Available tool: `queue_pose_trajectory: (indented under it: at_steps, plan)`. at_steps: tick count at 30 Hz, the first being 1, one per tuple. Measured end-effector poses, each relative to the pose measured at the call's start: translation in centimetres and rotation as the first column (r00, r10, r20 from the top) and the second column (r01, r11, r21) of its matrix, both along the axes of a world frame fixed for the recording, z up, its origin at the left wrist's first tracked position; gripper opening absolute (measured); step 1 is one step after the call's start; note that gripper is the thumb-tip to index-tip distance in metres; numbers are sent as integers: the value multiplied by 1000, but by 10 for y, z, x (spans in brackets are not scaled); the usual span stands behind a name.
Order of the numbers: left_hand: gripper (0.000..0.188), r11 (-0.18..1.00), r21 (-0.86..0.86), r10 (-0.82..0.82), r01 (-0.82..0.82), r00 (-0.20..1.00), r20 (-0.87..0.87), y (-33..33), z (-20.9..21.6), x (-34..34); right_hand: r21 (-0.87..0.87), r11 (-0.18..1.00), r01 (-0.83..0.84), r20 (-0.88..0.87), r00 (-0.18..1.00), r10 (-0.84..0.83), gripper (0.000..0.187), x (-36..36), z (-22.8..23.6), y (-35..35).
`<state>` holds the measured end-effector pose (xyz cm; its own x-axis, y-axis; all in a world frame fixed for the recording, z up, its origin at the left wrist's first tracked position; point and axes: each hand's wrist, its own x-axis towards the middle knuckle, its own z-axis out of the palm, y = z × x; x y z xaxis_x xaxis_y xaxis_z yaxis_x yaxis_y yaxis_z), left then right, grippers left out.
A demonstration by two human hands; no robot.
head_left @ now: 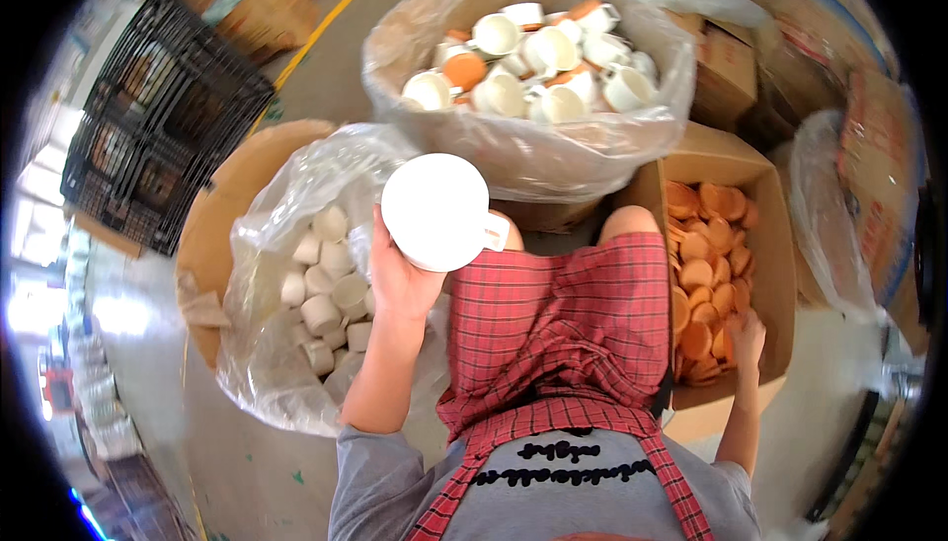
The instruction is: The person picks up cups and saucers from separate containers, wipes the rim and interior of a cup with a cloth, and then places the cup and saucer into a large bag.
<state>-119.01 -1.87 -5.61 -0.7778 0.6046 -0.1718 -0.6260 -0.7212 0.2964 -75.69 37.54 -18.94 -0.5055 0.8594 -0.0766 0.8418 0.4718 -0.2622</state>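
My left hand (403, 279) is closed around the side of a white cup (434, 210) with a small loop handle pointing right. The cup is up in front of my left knee, its round white face toward me. Down in the cardboard box at the right, my right hand (748, 339) touches the orange round pieces (699, 274), thin and lid-like. Its fingertips are hidden among them, so whether it grips one does not show. Beneath my left hand, several white cups (321, 314) lie in a plastic-lined carton.
Ahead stands a large plastic-lined bin (533, 151) heaped with white handled cups (553, 52) and orange pieces. The left carton (202, 225) and right box (775, 363) flank my knees. A black plastic crate (163, 112) stands far left; wrapped cartons (869, 176) crowd the right.
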Motion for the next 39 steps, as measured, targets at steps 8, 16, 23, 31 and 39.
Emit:
queue_pose_trajectory:
  at_steps: [8,16,23,31,39]
  plan:
    - [45,956,-295,-142,7,888,-437,92,5,105,-454,686,-569,-891,280,-357,37,-206,145,-107]
    - [38,843,-397,-130,-362,580,-805,92,3,129,-163,541,-825,-973,43,-227,73,-263,131,-185]
    - [43,885,-284,16,-368,634,-773,95,-10,135,-92,595,-798,-995,94,-28,82,-260,143,-177]
    - [44,878,-315,-4,-360,654,-757,99,-5,132,7,652,-759,-986,102,129,78,-263,139,-172]
    - [38,838,-337,-33,-430,576,-817,99,-12,130,-50,642,-765,-995,94,34,74,-269,132,-178]
